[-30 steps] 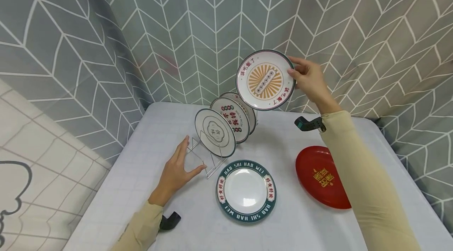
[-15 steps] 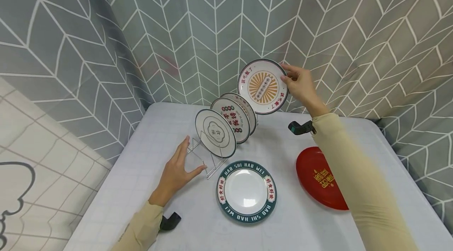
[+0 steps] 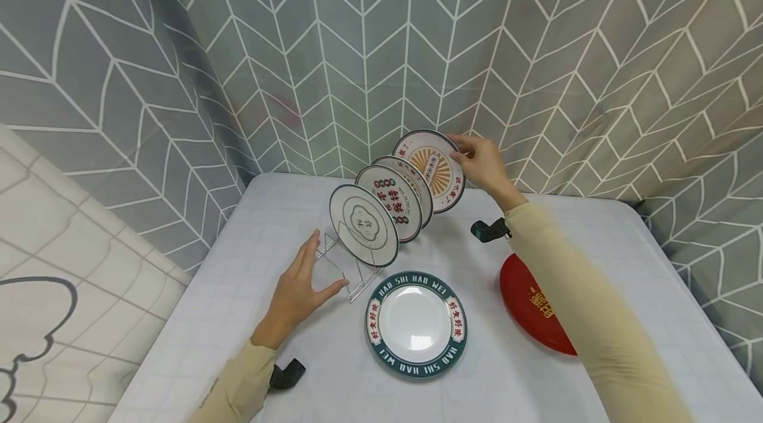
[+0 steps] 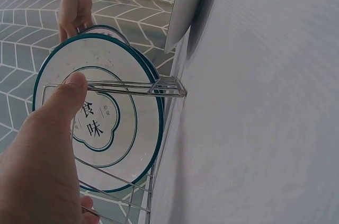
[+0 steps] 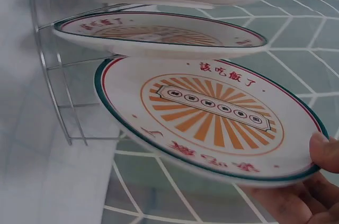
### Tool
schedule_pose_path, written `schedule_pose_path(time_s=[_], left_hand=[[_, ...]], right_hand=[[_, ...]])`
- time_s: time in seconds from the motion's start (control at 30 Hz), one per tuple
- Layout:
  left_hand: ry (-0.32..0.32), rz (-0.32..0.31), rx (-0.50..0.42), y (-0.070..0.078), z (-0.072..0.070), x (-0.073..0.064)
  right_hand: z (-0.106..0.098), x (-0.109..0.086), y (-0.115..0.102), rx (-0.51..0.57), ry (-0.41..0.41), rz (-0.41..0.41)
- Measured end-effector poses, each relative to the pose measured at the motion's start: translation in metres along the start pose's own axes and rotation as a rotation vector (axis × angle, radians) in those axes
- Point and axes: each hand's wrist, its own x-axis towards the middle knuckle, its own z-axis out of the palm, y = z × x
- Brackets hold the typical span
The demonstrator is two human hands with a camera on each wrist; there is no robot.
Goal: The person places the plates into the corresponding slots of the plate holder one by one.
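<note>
In the head view my left hand (image 3: pixel 298 287) holds the near end of a wire dish rack (image 3: pixel 357 281), thumb on one side and fingers on the other. Its thumb lies against the wire in the left wrist view. Three plates stand in the rack: a front plate (image 3: pixel 363 224) with black characters, a middle plate (image 3: pixel 387 201) with red lettering, and a mostly hidden one (image 3: pixel 420 188) behind. At the far end my right hand (image 3: pixel 483 165) pinches the rim of a sunburst plate (image 5: pixel 212 121), tilted, its lower edge close to the rack's wires.
A green-rimmed plate (image 3: pixel 415 325) lies flat on the white-covered table (image 3: pixel 477 383), right of the rack's near end. Further right is a red plate (image 3: pixel 530 304), partly covered by the right sleeve. A patterned curtain (image 3: pixel 334 46) hangs behind the table.
My right hand has lowered the sunburst plate and brought it left, so its lower part now passes behind the racked plates. My left hand has stayed at the rack.
</note>
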Motion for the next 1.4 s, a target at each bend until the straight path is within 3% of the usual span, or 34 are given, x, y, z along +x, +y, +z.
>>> schedule_pose_path(time_s=[0.3,0.77,1.27,1.4], left_hand=[[0.011,0.002,0.0,-0.002,0.002,-0.002],[0.009,0.002,-0.001,-0.001,0.002,-0.002],[0.003,-0.013,0.004,-0.001,0.003,-0.003],[0.003,-0.01,-0.002,-0.001,0.003,-0.003]], right_hand=[[0.021,-0.003,0.003,-0.043,-0.039,-0.072],[0.048,0.001,0.018,0.045,-0.138,-0.08],[0.042,-0.001,0.024,0.153,-0.195,-0.043],[0.031,-0.016,0.025,0.202,-0.129,-0.051]])
